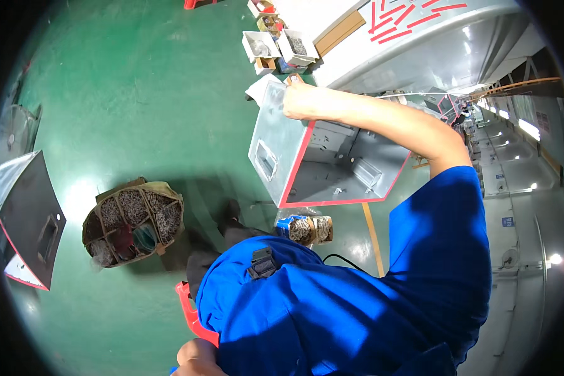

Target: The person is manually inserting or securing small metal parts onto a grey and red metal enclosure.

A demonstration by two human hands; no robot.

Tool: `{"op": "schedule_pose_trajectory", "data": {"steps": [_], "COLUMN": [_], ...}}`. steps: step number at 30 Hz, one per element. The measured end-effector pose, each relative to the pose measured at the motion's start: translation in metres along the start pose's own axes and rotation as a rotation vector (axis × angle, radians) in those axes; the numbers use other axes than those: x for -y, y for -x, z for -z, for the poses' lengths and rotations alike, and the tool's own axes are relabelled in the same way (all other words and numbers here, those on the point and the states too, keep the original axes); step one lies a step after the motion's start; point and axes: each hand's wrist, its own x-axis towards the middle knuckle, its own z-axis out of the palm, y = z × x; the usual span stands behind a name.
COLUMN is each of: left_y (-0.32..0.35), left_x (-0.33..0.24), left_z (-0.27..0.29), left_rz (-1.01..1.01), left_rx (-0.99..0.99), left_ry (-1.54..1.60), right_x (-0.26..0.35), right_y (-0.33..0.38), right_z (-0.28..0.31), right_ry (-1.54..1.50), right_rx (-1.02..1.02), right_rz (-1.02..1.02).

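Fingers, left hand [197, 358]: at the lower edge of the view, curled against the end of a red plastic piece [191, 313]; whether they actually clamp it cannot be told, most of the hand being cut off by the frame.

Fingers, right hand [302, 100]: closed over the top corner of the grey metal box [276, 147], thumb side toward the camera, arm stretched out from the blue sleeve [445, 232].

Item, grey metal box: sheet-metal case with red-trimmed edges, standing on the green floor [138, 94] in front of the person, just right of centre. It lies tipped with its open side facing right and toward the viewer, so the interior brackets show. Long axis runs from near left to far right. The closed left face carries a recessed rectangular handle pocket.

Item, black panel [28, 219]: far left, red-edged, with a handle cut-out, lying flat, well apart from the box.

Item, fabric organiser [133, 220]: round, divided into compartments of small fasteners, on the floor left of the person.

Item, open packets of screws [304, 229]: just below the box.

Item, small cardboard boxes [276, 45]: beyond the box, near the top.
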Motion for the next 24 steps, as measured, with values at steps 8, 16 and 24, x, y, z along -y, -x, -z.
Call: {"op": "schedule_pose_trajectory", "data": {"steps": [8,16,24], "left_y": [-0.023,-0.056,-0.096], "left_x": [-0.007,-0.044,0.02], "left_z": [-0.009,-0.042,-0.074], "left_rz": [0.131,0.383,0.509], "left_rx": [-0.02,0.089,0.28], "left_ry": [-0.156,-0.551,-0.77], "right_x": [-0.009,0.058,0.132], "right_y": [0.006,0.112,0.192], "right_z": [0.082,0.283,0.297], "right_ry": [-0.601,-0.939,-0.183], "right_rx": [-0.343,-1.714,-2.086], "right_rz": [-0.175,0.536,0.275]}}
